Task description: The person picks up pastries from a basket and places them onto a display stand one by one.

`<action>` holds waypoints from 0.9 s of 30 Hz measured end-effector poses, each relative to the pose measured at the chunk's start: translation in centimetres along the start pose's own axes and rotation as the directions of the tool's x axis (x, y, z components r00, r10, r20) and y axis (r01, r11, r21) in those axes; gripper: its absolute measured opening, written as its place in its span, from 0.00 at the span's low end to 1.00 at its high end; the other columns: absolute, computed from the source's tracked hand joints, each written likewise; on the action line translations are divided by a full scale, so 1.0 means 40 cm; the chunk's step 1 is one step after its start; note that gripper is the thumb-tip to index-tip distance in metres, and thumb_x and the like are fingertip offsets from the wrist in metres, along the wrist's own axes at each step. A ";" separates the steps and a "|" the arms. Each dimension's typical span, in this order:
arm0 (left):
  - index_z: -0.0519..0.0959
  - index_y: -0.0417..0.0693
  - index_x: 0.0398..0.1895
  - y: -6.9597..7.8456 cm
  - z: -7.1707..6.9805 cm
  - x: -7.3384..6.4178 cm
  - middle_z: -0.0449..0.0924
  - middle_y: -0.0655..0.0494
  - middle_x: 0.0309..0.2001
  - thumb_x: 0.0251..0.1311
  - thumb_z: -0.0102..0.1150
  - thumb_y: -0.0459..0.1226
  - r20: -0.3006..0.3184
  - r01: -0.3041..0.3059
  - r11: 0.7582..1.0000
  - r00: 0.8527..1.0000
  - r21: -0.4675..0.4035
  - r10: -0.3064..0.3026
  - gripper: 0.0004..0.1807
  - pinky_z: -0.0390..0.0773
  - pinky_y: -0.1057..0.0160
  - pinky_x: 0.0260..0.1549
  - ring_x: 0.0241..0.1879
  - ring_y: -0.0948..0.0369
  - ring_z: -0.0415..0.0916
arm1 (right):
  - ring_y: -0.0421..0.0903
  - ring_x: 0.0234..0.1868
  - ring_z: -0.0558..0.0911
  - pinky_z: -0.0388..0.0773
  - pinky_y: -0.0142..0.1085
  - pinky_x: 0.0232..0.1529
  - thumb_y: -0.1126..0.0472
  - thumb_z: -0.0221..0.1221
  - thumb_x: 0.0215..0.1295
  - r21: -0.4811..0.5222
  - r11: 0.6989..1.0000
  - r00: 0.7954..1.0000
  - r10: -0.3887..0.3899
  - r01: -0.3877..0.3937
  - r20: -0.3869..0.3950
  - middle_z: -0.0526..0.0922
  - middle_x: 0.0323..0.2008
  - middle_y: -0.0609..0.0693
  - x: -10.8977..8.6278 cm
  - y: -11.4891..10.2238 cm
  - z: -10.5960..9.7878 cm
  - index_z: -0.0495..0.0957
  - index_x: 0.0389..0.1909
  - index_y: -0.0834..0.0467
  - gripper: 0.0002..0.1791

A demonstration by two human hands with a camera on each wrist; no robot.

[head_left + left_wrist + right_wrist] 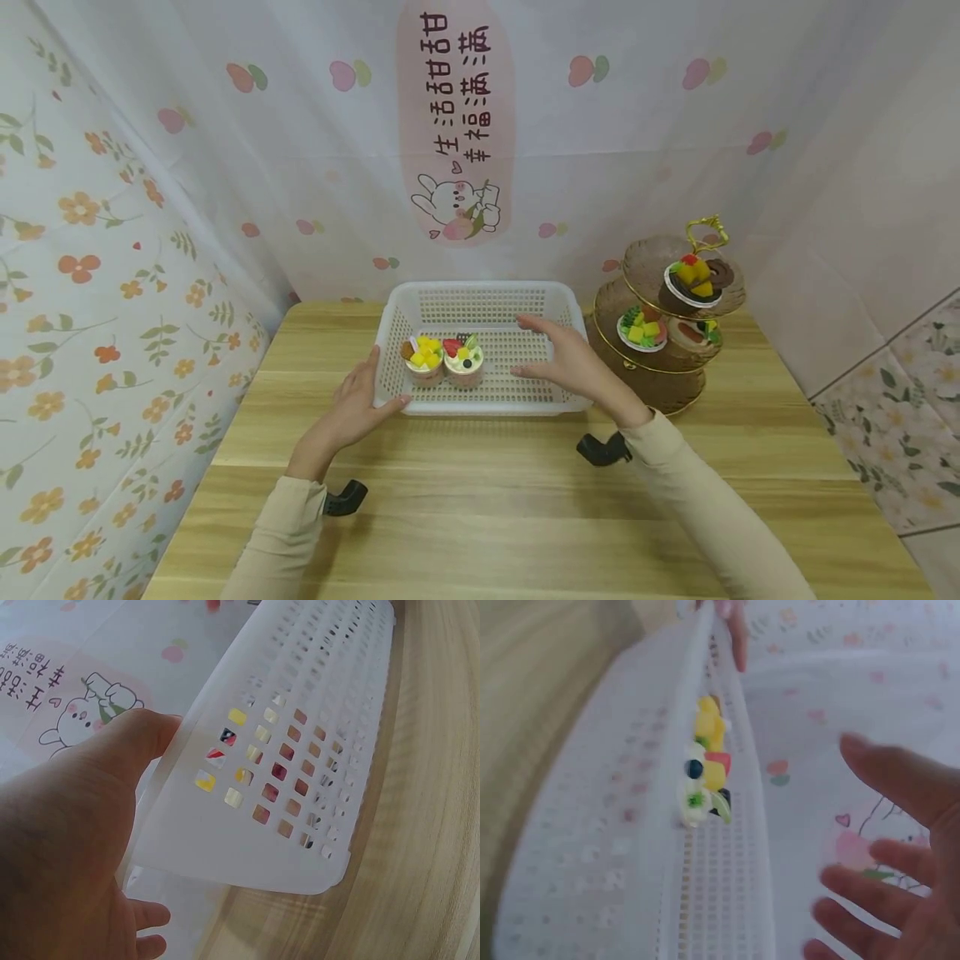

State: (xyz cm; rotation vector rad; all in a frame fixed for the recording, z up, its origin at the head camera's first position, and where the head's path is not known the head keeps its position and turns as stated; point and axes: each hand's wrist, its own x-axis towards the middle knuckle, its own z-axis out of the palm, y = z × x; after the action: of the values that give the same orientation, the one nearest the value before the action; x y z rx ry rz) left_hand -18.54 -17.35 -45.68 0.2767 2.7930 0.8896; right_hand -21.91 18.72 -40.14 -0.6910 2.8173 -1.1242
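White plastic mesh hides the lower parts of two dessert cups [464, 363] from me; they stand side by side in the left of the basket [480, 408]. The left hand [351, 413] spans its near left corner, fingers loosely extended, thumb touching the rim. The right hand [566, 360] hangs over the basket, fingers spread, holding nothing; my right wrist view is blurred. Beneath the tiered stand's [611, 312] top level, one dessert [692, 332] is hard to make out. Wood-grain table [480, 500], printed curtain [315, 150] behind, floral cloth [97, 333] left.
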 end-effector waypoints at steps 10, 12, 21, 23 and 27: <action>0.30 0.43 0.79 -0.006 0.001 0.001 0.43 0.32 0.78 0.65 0.53 0.62 -0.006 -0.006 1.000 1.000 -0.008 0.006 0.58 0.41 0.27 0.70 0.77 0.32 0.38 | 0.61 0.75 0.63 0.62 0.62 0.70 0.57 0.71 0.56 0.146 0.982 0.884 0.037 -0.118 0.467 0.62 0.76 0.55 0.229 0.086 0.055 0.54 0.78 0.48 0.51; 0.30 0.44 0.80 -0.007 0.003 0.003 0.43 0.33 0.78 0.64 0.53 0.63 -0.008 -0.005 1.000 1.000 -0.010 0.005 0.58 0.41 0.28 0.70 0.77 0.32 0.39 | 0.61 0.75 0.62 0.62 0.62 0.70 0.57 0.71 0.56 0.153 0.976 0.859 0.059 -0.157 0.509 0.61 0.76 0.53 0.247 0.104 0.075 0.55 0.77 0.47 0.50; 0.30 0.45 0.80 -0.010 0.008 0.004 0.43 0.34 0.79 0.64 0.54 0.62 -0.016 -0.010 1.000 1.000 -0.024 0.009 0.59 0.42 0.29 0.71 0.77 0.34 0.39 | 0.58 0.75 0.63 0.62 0.59 0.71 0.55 0.71 0.53 0.169 0.949 0.808 0.124 -0.266 0.576 0.62 0.75 0.54 0.272 0.141 0.145 0.60 0.75 0.43 0.47; 0.30 0.45 0.80 -0.010 0.008 0.004 0.44 0.34 0.79 0.64 0.54 0.62 -0.020 -0.015 1.000 1.000 -0.022 0.015 0.58 0.42 0.29 0.71 0.77 0.34 0.40 | 0.58 0.74 0.65 0.63 0.58 0.71 0.55 0.72 0.53 0.173 0.949 0.813 0.123 -0.264 0.569 0.64 0.74 0.54 0.275 0.143 0.152 0.63 0.73 0.44 0.46; 0.30 0.44 0.80 -0.009 0.006 0.004 0.43 0.33 0.78 0.64 0.54 0.62 -0.022 -0.012 1.000 1.000 -0.018 0.011 0.58 0.41 0.28 0.71 0.77 0.33 0.39 | 0.57 0.69 0.71 0.67 0.56 0.69 0.56 0.72 0.52 0.199 0.946 0.820 0.104 -0.257 0.563 0.69 0.71 0.53 0.279 0.145 0.162 0.67 0.70 0.46 0.42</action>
State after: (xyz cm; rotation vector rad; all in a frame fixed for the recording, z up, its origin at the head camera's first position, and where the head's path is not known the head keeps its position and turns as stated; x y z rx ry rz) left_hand -18.69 -17.46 -46.10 0.2820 2.8050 0.9251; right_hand -33.00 13.63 -47.28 -0.5837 2.1475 -1.0374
